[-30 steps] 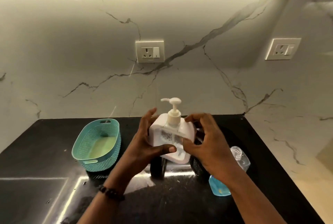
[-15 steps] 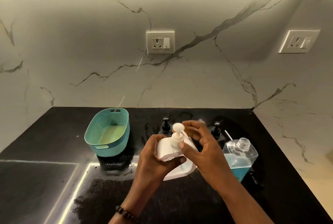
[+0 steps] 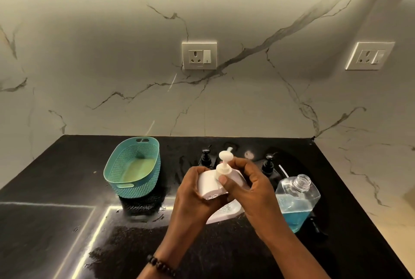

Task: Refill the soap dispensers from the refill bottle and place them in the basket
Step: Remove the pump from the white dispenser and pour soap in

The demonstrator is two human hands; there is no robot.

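A white soap dispenser (image 3: 210,183) with a white pump head is held tilted over the black counter. My left hand (image 3: 193,198) wraps its body from the left. My right hand (image 3: 249,189) grips the collar of the pump (image 3: 223,167) with thumb and fingers. To the right stands the uncapped clear refill bottle (image 3: 296,200), its lower part holding blue liquid. The teal basket (image 3: 134,166) sits to the left with nothing in it. Two black-pump dispensers (image 3: 205,158) (image 3: 268,164) stand behind my hands, mostly hidden.
The black counter (image 3: 56,189) ends at a marble wall behind and at the right. Two wall sockets (image 3: 199,56) (image 3: 369,56) sit above. Wet patches and light reflections mark the counter in front of the basket.
The white dispenser has come down from chest height and tilted towards me. My right hand has shifted from its side to the pump collar. The view has dropped towards the counter.
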